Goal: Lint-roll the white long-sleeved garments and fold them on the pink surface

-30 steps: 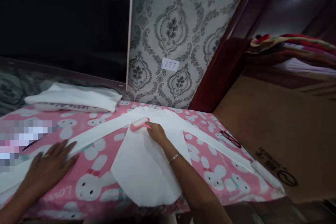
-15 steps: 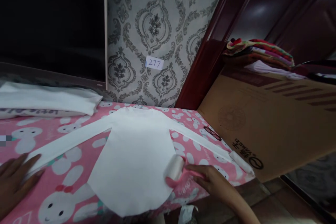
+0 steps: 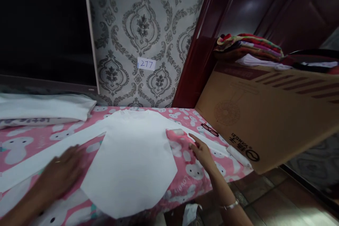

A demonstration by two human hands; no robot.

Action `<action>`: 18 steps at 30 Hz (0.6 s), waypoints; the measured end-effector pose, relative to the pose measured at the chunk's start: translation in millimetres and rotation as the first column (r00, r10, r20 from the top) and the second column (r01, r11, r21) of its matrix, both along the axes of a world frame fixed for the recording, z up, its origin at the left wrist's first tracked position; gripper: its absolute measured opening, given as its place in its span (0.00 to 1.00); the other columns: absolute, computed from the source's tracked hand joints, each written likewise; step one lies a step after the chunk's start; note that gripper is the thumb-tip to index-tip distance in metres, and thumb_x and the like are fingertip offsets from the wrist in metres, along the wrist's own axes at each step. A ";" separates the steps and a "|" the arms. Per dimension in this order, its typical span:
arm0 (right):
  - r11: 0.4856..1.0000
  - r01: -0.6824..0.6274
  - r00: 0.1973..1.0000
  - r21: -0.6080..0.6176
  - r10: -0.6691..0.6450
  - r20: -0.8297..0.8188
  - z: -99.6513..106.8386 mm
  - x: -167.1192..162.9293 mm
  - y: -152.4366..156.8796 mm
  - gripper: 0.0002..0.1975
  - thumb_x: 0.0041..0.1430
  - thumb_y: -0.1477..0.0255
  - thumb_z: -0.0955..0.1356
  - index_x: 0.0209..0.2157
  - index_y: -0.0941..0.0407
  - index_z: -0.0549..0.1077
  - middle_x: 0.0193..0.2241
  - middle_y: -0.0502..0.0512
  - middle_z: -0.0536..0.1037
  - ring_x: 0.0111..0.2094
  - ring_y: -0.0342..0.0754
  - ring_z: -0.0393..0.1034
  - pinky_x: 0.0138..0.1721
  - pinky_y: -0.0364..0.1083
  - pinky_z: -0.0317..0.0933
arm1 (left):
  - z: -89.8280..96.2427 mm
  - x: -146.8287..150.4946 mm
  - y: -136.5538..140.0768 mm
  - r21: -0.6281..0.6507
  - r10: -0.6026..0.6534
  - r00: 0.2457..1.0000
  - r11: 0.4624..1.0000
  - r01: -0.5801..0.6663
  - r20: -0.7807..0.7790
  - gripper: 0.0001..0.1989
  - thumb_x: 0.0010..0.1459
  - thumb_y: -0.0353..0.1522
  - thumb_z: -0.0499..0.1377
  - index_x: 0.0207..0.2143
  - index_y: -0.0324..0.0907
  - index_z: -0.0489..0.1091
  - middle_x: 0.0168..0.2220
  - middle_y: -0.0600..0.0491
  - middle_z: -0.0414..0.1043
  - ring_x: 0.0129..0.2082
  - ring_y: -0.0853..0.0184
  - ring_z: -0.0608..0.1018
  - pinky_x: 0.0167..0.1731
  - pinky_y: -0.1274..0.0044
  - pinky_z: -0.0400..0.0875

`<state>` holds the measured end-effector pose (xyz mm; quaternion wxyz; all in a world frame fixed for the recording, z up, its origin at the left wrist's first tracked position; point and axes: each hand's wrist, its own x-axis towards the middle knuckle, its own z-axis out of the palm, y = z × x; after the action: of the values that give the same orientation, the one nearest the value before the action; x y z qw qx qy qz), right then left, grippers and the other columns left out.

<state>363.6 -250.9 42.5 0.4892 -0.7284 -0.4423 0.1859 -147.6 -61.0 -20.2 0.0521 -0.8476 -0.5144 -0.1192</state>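
Since my left hand [image 3: 59, 173] is motion-blurred, I honestly can't say if it's touching the sleeve under it, but it looks loose with nothing in it. Next along, the white shirt [image 3: 129, 162] is spread out on the pink bunny cloth [image 3: 182, 185], arms out to both sides. Then comes the lint roller [image 3: 176, 132], sitting at the lower edge of the right-hand sleeve near the armpit, its pink handle gripped by my right hand [image 3: 200, 148]. Further right there's a white roll-shaped thing [image 3: 239, 156] by the cuff and some glasses [image 3: 210, 129] just beyond the sleeve.

My worry: that sleeve is narrow, so a sticky roller dragged along it could lift or bunch the fabric, especially if the left hand isn't pinning anything. It could also pick up the cloth instead, being right at the edge.

Compared with half a second ago, the roller's gone from the lower right hem up to the sleeve, and the left hand is closer to the shirt's body.
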 end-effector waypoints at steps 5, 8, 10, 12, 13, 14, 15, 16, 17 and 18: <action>0.992 0.113 0.993 0.059 -0.111 -0.032 -11.1 32.2 38.7 0.40 0.48 0.59 0.64 0.62 0.63 0.66 0.21 0.46 0.70 0.17 0.43 0.59 0.20 0.42 0.57 | -6.6 71.1 1.2 -0.053 -0.191 0.980 0.980 0.194 0.051 0.30 0.63 0.44 0.47 0.64 0.46 0.62 0.69 0.46 0.53 0.67 0.51 0.60 0.63 0.57 0.58; 0.986 0.153 0.984 0.068 -0.158 0.082 -14.0 59.9 61.6 0.36 0.49 0.63 0.63 0.61 0.61 0.68 0.21 0.46 0.71 0.18 0.43 0.62 0.23 0.43 0.60 | -12.2 85.9 4.2 -0.056 -0.219 0.974 0.973 0.223 0.064 0.30 0.62 0.46 0.48 0.64 0.48 0.62 0.69 0.46 0.54 0.68 0.50 0.59 0.62 0.55 0.59; 0.984 0.161 0.969 0.075 -0.172 0.175 -15.3 79.6 77.2 0.35 0.50 0.65 0.62 0.61 0.59 0.68 0.23 0.47 0.73 0.20 0.44 0.65 0.26 0.43 0.62 | -16.0 88.0 5.1 -0.047 -0.219 0.974 0.974 0.222 0.067 0.30 0.62 0.47 0.49 0.64 0.49 0.62 0.69 0.47 0.55 0.67 0.51 0.59 0.62 0.54 0.60; 0.984 0.163 0.951 0.074 -0.177 0.252 -16.3 98.4 92.6 0.33 0.52 0.66 0.62 0.61 0.58 0.68 0.24 0.48 0.75 0.22 0.45 0.67 0.29 0.44 0.64 | -18.6 87.3 4.5 -0.024 -0.218 0.973 0.975 0.220 0.070 0.30 0.62 0.47 0.49 0.64 0.50 0.63 0.68 0.48 0.55 0.67 0.52 0.60 0.62 0.54 0.60; 0.984 0.165 0.944 0.072 -0.179 0.277 -16.8 107.1 100.1 0.33 0.53 0.66 0.62 0.61 0.59 0.68 0.26 0.49 0.77 0.24 0.46 0.69 0.30 0.44 0.65 | -19.1 86.6 3.7 -0.013 -0.219 0.973 0.975 0.221 0.070 0.29 0.62 0.48 0.49 0.63 0.51 0.63 0.68 0.49 0.56 0.67 0.52 0.60 0.62 0.55 0.60; 0.984 0.167 0.938 0.068 -0.180 0.295 -17.5 115.1 107.4 0.32 0.53 0.66 0.62 0.61 0.59 0.68 0.27 0.50 0.78 0.25 0.47 0.70 0.31 0.45 0.66 | -19.0 85.9 2.7 -0.006 -0.220 0.973 0.975 0.221 0.068 0.29 0.62 0.48 0.50 0.63 0.52 0.63 0.68 0.50 0.56 0.67 0.53 0.60 0.62 0.56 0.60; 0.984 0.170 0.935 0.062 -0.181 0.306 -18.3 122.3 114.3 0.32 0.53 0.67 0.62 0.61 0.59 0.68 0.29 0.52 0.79 0.27 0.48 0.71 0.33 0.46 0.66 | -18.1 85.5 1.6 -0.003 -0.222 0.973 0.975 0.222 0.063 0.29 0.61 0.48 0.50 0.63 0.52 0.63 0.68 0.50 0.56 0.67 0.53 0.61 0.62 0.57 0.61; 0.983 0.174 0.932 0.054 -0.182 0.314 -19.5 128.8 121.0 0.32 0.53 0.68 0.63 0.61 0.59 0.68 0.32 0.53 0.81 0.30 0.49 0.72 0.34 0.47 0.67 | -16.7 85.2 0.3 -0.001 -0.223 0.973 0.975 0.223 0.056 0.29 0.61 0.48 0.51 0.63 0.52 0.63 0.68 0.51 0.56 0.67 0.53 0.61 0.62 0.57 0.61; 0.983 0.179 0.930 0.046 -0.184 0.319 -20.9 134.5 127.2 0.31 0.53 0.69 0.63 0.61 0.59 0.68 0.35 0.55 0.81 0.32 0.50 0.73 0.36 0.47 0.67 | -14.8 85.1 -1.1 0.000 -0.225 0.973 0.974 0.225 0.048 0.29 0.61 0.48 0.51 0.63 0.53 0.63 0.68 0.51 0.56 0.67 0.53 0.61 0.62 0.58 0.62; 0.982 0.185 0.927 0.034 -0.186 0.326 -22.8 139.6 133.1 0.31 0.53 0.70 0.63 0.61 0.58 0.69 0.38 0.56 0.82 0.35 0.51 0.74 0.38 0.48 0.67 | -12.7 85.2 -2.5 0.000 -0.226 0.973 0.974 0.226 0.039 0.29 0.61 0.48 0.51 0.64 0.53 0.62 0.68 0.52 0.56 0.67 0.53 0.61 0.62 0.58 0.62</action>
<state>503.2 -117.8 19.7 0.4253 -0.7870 -0.4467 0.0143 -62.4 -63.6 -32.9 0.0266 -0.8984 -0.4157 -0.1396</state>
